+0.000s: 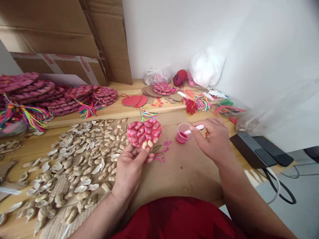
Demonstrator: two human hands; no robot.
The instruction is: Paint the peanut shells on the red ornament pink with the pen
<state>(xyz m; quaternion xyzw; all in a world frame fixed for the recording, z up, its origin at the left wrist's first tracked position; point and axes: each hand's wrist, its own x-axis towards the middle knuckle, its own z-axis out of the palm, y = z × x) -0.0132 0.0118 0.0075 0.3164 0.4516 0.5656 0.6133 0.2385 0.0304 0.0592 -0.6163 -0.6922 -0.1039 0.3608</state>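
Observation:
My left hand (133, 162) grips a heart-shaped ornament (143, 131) by its lower edge, thumb on top. Peanut shells painted pink cover most of its face; two pale unpainted peanut shells (147, 144) sit near my thumb. Pink and green tassel strands hang below the fingers. Between the fingers of my right hand (210, 139) is a thin white-handled tool (194, 129), its tip inside a small clear plastic cup (183, 126) of bright pink liquid. The tip itself is hidden in the cup, so I cannot tell its kind.
Loose peanut shells (82, 159) spread over cardboard at left. Stacks of pink ornaments (50, 96) with colourful tassels line the raised back shelf, alongside red heart cutouts (134, 100), red yarn (180, 78) and white stuffing (208, 68). Dark devices (261, 151) with cables lie at right.

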